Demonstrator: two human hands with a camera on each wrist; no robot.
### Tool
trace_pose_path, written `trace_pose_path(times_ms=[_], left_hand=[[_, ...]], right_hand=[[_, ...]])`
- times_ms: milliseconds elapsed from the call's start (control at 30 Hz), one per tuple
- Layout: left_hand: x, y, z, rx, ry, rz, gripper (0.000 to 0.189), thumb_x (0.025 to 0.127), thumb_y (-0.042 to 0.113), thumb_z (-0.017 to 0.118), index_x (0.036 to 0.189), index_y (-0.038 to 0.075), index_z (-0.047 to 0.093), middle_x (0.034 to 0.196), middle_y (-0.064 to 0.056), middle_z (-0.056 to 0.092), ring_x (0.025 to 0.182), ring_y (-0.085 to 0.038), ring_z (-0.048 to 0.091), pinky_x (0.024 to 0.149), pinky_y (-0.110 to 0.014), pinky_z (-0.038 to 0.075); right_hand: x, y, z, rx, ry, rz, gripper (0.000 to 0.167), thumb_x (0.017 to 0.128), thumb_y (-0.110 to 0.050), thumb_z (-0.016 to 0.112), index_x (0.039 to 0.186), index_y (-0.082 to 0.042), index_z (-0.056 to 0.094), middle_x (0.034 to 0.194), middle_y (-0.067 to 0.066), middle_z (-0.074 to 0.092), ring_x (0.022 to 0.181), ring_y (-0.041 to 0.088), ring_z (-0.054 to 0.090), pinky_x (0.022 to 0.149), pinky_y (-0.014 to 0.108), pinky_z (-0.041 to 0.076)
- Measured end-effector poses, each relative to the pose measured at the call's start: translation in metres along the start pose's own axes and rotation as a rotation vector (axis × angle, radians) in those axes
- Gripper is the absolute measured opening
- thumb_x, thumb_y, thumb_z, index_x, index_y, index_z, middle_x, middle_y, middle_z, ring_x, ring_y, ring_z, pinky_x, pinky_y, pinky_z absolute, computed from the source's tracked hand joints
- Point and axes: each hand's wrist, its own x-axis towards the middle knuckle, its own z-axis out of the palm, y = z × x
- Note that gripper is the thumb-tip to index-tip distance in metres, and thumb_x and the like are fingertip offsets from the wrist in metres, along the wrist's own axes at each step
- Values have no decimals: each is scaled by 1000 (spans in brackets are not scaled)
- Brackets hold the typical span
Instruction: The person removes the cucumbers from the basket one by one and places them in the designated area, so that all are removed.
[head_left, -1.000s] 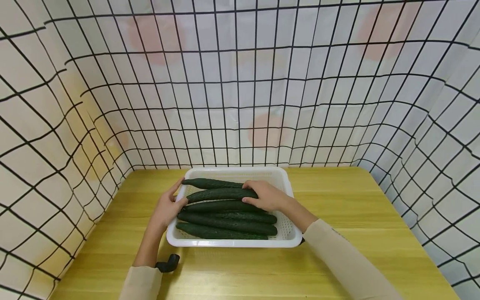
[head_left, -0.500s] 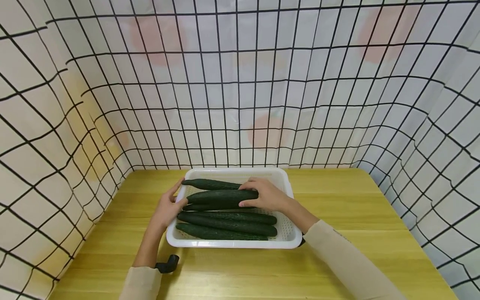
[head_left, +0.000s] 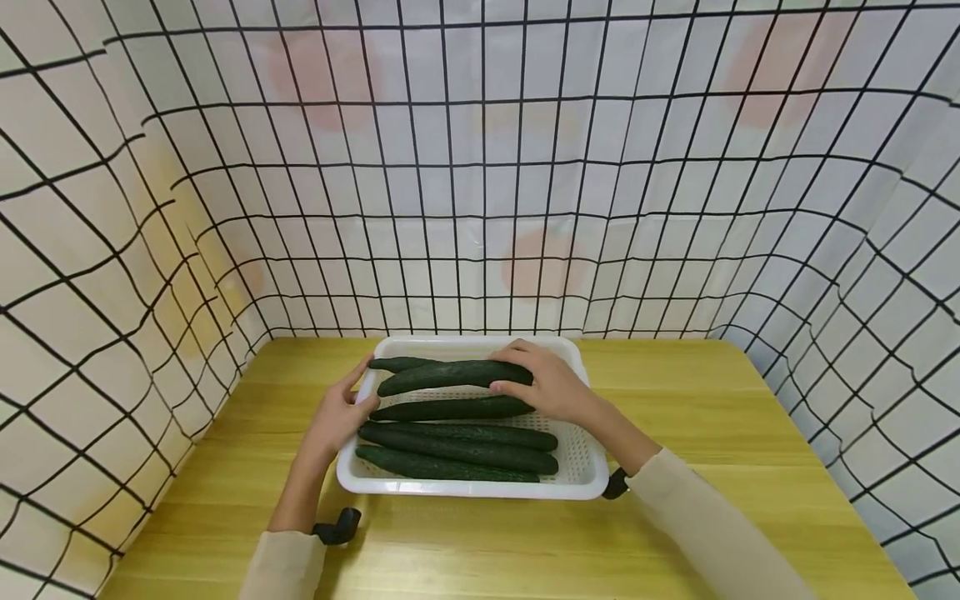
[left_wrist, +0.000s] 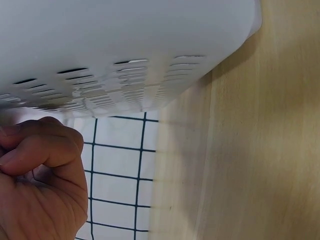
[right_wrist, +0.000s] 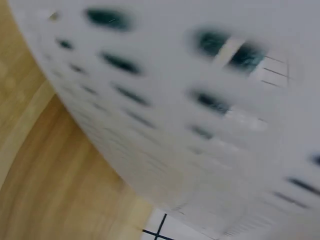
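Note:
A white slotted plastic basket (head_left: 480, 490) holds several long dark green cucumbers (head_left: 457, 450). My right hand (head_left: 551, 387) grips the right end of one cucumber (head_left: 450, 377), thumb in front and fingers behind. That cucumber lies partly over the rearmost cucumber (head_left: 393, 363); a gap separates it from the cucumber (head_left: 450, 408) in front. At the left rim my left hand (head_left: 337, 421) holds the basket, thumb over the edge. The left wrist view shows its curled fingers (left_wrist: 45, 150) beside the basket wall (left_wrist: 125, 30). In the right wrist view, the basket wall (right_wrist: 165, 100) hides the right hand.
The basket stands on a yellow wood-grain table (head_left: 480, 550). A black wire grid (head_left: 483, 212) rises behind and at both sides, backed by pale sheeting. Small black camera mounts show at the left wrist (head_left: 341, 527) and right wrist (head_left: 617, 483).
My right hand has moved the gripped cucumber toward the back, over the rearmost one, opening a gap to the cucumber in front. The left hand stays at the basket's left rim.

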Motion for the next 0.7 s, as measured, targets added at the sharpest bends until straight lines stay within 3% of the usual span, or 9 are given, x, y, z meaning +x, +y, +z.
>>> trace_pose_path(times_ms=[300,467,700], left_hand=[[2,-2,1,22,18,0,77,94,11,59,163,29,32,76,-16,69,54,-17,59,51,-34,55],[2,-1,2,14,12,-14,77,94,11,59,163,30,32,84,-20,72,58,-18,62,54,-35,56],[0,-1,0,9,9,-18,77,94,12,59,163,31,31,80,-18,70,56,-18,61,53,-35,56]], right_hand=[[-10,-7,-28,164,101,42,49,100,-39,66,145,-22,59,138,-1,58,132,25,54,110,57,45],[-22,3,-45,113,135,33,47,99,-33,70,142,-18,62,132,1,60,126,25,56,105,55,47],[-48,30,-65,86,154,128,46,99,-33,69,143,-22,60,132,1,58,120,24,56,99,53,49]])
